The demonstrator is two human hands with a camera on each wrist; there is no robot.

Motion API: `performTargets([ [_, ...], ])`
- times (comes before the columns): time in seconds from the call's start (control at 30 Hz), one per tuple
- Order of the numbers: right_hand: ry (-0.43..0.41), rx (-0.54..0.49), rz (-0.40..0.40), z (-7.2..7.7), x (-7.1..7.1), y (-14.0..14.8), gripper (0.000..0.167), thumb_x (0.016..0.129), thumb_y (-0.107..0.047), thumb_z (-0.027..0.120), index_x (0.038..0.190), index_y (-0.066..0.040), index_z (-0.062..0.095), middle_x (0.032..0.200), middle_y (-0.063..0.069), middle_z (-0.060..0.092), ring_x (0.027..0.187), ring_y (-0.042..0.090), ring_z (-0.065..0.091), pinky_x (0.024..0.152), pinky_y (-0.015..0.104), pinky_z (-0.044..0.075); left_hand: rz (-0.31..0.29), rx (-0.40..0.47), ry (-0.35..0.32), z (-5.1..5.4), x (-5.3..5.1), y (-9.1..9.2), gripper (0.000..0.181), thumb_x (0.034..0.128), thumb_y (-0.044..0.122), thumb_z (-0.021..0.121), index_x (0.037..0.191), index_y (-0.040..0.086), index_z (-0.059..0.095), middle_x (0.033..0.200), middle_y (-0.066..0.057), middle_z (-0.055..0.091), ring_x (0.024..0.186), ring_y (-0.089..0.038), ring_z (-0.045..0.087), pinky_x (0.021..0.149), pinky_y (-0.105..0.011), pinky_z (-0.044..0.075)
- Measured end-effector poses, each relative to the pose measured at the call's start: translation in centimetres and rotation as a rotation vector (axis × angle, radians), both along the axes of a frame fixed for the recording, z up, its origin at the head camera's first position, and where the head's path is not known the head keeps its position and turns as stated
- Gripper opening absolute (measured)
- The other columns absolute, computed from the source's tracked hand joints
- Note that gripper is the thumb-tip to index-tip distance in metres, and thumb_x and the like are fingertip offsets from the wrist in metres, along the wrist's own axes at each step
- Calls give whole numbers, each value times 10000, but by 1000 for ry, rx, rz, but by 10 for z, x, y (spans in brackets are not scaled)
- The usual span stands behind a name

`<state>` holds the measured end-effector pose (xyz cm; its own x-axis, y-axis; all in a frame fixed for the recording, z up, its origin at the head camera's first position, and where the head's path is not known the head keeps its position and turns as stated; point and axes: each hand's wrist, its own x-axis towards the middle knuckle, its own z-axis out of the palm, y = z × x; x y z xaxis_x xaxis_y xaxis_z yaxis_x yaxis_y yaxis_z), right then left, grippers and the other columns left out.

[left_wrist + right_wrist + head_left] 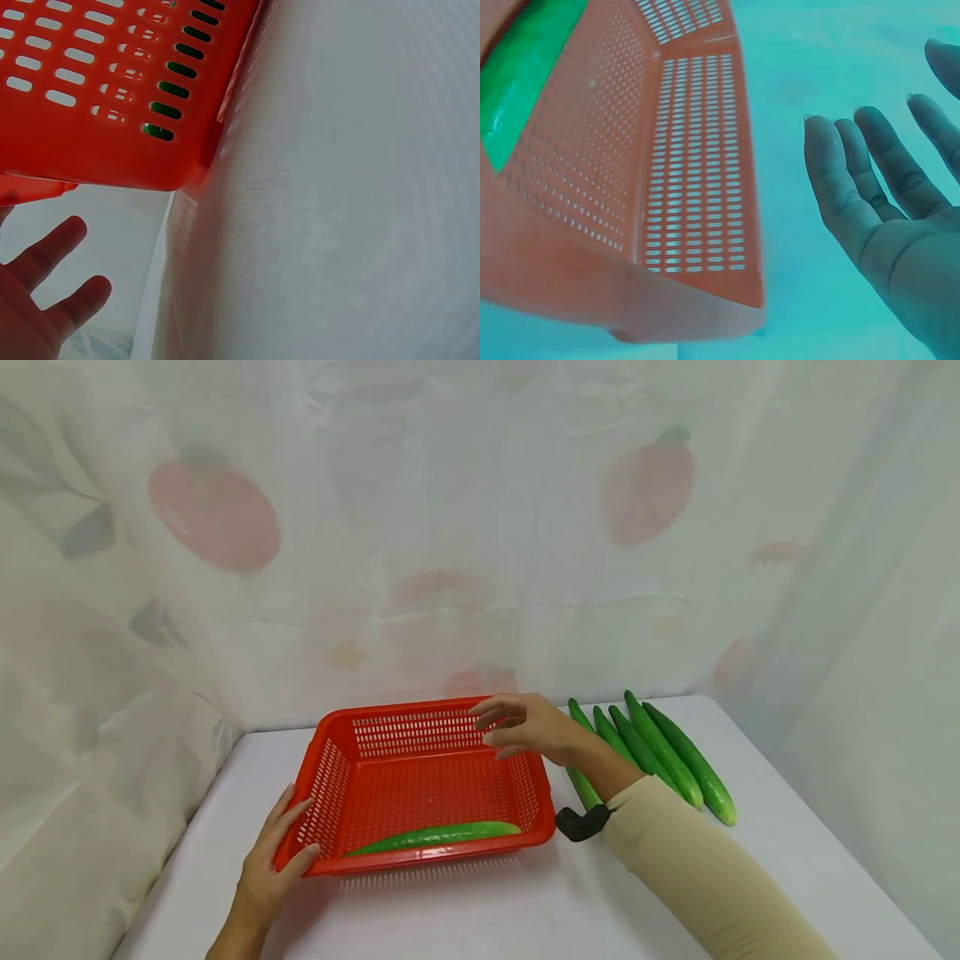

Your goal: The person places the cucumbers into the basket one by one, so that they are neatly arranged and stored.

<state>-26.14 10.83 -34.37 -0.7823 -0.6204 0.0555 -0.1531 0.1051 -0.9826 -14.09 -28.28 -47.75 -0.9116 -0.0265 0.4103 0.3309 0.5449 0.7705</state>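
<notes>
A red plastic basket (430, 783) with slotted walls stands on the white table. One green cucumber (442, 835) lies inside along its near wall. My left hand (264, 864) rests at the basket's near left corner, thumb and fingertips over the rim. Two of its fingers (54, 251) stick out straight, apart from the basket, in the left wrist view. Above the basket's right rim is my right hand (521, 727), empty, fingers spread and loosely bent. In the right wrist view its palm (922, 262) faces the basket's slotted wall (697, 161), with a gap between.
Several more cucumbers (671, 747) lie side by side on the table (780, 860) right of the basket, partly behind my right forearm. A black strap (581, 823) is at my right wrist. A whitish curtain with faded fruit prints (217, 514) surrounds the table's back and sides.
</notes>
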Motion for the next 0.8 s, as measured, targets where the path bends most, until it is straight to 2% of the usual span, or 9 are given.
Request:
performTargets([
  [0.3,56,-66,-15,11,19,21,387,894,-72,662,1274,-56,590,1191,175,587,1060,367,564,799,506,505,3,-4,2,0,0,0,549,858,40,667,1384,84,516,1559,-4,254,1340,-27,257,872,-75,325],
  [0.57,139,-73,-73,18,36,43,406,891,-83,648,1290,-58,575,1211,163,582,1107,382,533,786,486,514,-2,-4,9,-1,-1,1,552,857,43,667,1386,87,516,1559,-16,255,1334,-27,265,869,-77,327],
  [0.8,191,-134,-117,20,48,68,426,889,-5,636,1306,10,547,1230,215,573,1099,406,537,784,485,515,-23,4,43,-3,-3,-1,559,843,10,668,1379,55,513,1553,-43,266,1328,-51,285,872,-80,329],
])
